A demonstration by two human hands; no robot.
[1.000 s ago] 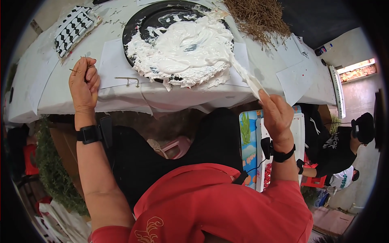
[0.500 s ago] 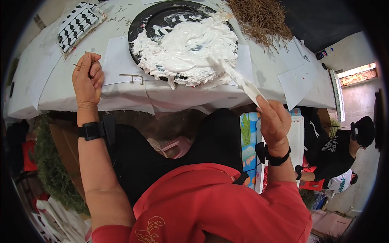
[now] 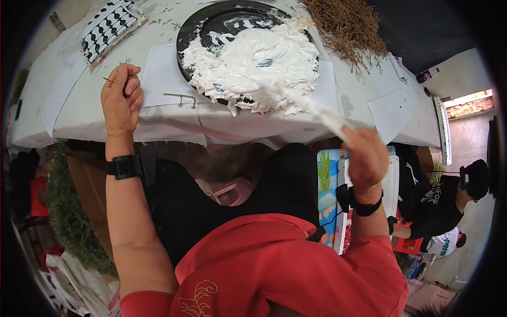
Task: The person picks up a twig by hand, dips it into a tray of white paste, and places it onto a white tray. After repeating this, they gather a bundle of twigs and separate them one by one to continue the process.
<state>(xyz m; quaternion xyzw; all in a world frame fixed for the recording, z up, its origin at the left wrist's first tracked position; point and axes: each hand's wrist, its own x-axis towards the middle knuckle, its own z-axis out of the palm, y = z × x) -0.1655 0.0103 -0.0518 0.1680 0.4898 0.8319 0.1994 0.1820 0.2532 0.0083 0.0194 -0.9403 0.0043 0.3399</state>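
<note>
A round black tray (image 3: 186, 37) on the table carries a thick, spread mass of white paste (image 3: 264, 55), which spills over its near edge. My right hand (image 3: 368, 158) is closed around a flat white spatula (image 3: 334, 123) smeared with paste. The spatula's far end reaches the near right of the paste and is blurred by motion. Left of the tray, my left hand (image 3: 121, 100) is raised with its fingers pinched on a thin brown twig (image 3: 108, 80), mostly hidden by the fingers. Between that hand and the tray, a few bent twigs (image 3: 179, 99) lie on white paper.
A heap of dry brown twigs (image 3: 348, 26) lies behind the tray's right side. At the far left is a black-and-white patterned bundle (image 3: 110, 30). Paper sheets (image 3: 392, 108) hang over the table's right edge. On the right sits another person (image 3: 441, 198) in black.
The spatula and my right hand have shifted slightly right and down, blurring. My left hand keeps its pinch. The whole view has shifted a little, moving the table rightward.
</note>
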